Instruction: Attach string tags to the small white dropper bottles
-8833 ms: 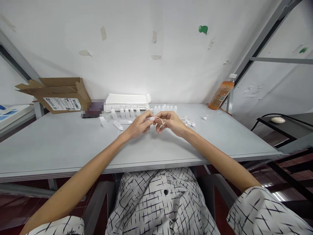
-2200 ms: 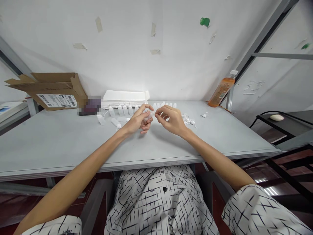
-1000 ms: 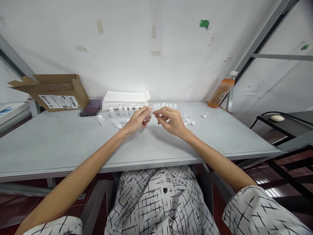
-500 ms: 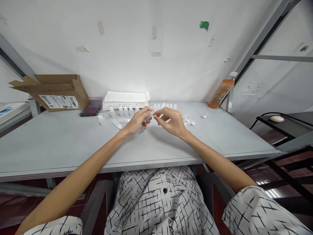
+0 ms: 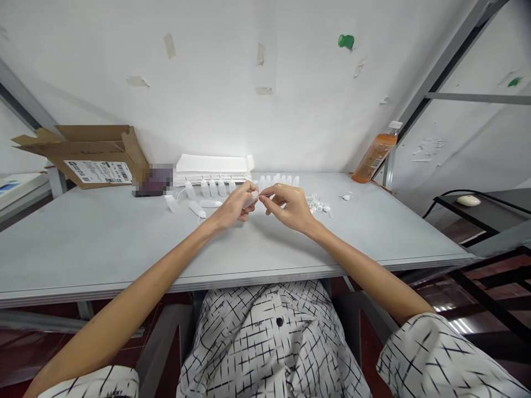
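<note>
My left hand point(image 5: 233, 208) is closed around a small white plastic dropper bottle point(image 5: 253, 197), mostly hidden by the fingers. Facing it, my right hand point(image 5: 289, 204) pinches at the bottle's tip; whatever lies between those fingertips is too small to make out. Beyond the left hand stand several similar white bottles point(image 5: 213, 188), and a few others, such as a lying bottle point(image 5: 197, 209), rest nearer. Another row of bottles point(image 5: 282, 181) stands behind my right hand. Beside that hand lies a loose pile of small white caps point(image 5: 318, 205).
An open cardboard box point(image 5: 97, 157) stands at the table's back left, with a blurred dark object point(image 5: 153, 181) beside it. White folded cardboard point(image 5: 215, 163) lies against the wall. An orange drink bottle point(image 5: 375, 155) leans at the back right. A few white bits point(image 5: 346, 197) lie right of the caps.
My right fingertips have come slightly closer to the tip of the bottle in my left hand. The view has shifted a little; the things on the table stay put.
</note>
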{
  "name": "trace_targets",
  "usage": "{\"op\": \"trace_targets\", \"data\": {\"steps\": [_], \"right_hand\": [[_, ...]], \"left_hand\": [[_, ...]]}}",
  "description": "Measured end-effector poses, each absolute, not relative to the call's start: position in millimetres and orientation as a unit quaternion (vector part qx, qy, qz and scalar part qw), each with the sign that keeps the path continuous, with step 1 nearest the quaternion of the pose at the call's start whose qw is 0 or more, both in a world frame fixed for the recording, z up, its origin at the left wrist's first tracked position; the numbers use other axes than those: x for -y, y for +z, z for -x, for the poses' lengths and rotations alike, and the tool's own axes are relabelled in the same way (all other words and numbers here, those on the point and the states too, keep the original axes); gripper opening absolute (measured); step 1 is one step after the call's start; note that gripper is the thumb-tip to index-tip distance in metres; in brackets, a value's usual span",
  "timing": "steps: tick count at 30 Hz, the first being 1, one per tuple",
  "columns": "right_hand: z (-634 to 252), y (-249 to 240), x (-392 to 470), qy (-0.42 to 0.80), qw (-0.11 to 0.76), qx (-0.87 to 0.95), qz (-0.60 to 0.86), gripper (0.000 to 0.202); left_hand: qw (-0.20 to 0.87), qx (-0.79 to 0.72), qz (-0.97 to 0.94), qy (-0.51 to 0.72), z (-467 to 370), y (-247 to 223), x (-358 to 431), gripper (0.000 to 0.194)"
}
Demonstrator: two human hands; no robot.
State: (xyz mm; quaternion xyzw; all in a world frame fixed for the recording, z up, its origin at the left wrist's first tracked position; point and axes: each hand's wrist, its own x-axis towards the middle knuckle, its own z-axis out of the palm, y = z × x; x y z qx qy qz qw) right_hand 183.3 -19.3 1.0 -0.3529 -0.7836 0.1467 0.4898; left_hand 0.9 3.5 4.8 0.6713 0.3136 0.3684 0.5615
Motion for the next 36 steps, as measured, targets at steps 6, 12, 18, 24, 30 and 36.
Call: {"op": "trace_targets", "data": {"steps": [6,12,18,24,30,36], "right_hand": [[-180.2,9.5,24.8,0.316,0.476,0.729,0.378,0.019],[-180.7,13.2,23.7,0.483,0.46,0.639,0.383,0.025],[-181.9,13.2,21.0,0.523,0.453,0.608,0.39,0.023],[-180.6,13.0,21.0,0.538,0.447,0.596,0.395,0.021],[-180.6,12.4,20.1,0.551,0.455,0.581,0.39,0.012],[-182.6,16.6,22.8,0.54,0.456,0.607,0.363,0.015]], "left_hand": [[0.565,-0.301,-0.68,0.358,0.4,1.5,-4.1,0.02],[0.52,-0.317,-0.708,0.358,0.1,-3.2,-7.3,0.021],[0.493,-0.307,-0.728,0.364,-0.1,-5.8,-6.2,0.018],[0.463,-0.307,-0.747,0.365,0.2,-4.8,-4.9,0.014],[0.518,-0.278,-0.701,0.403,-2.5,-0.4,-4.3,0.017],[0.566,-0.251,-0.66,0.426,-3.5,-1.6,-8.9,0.018]]}}
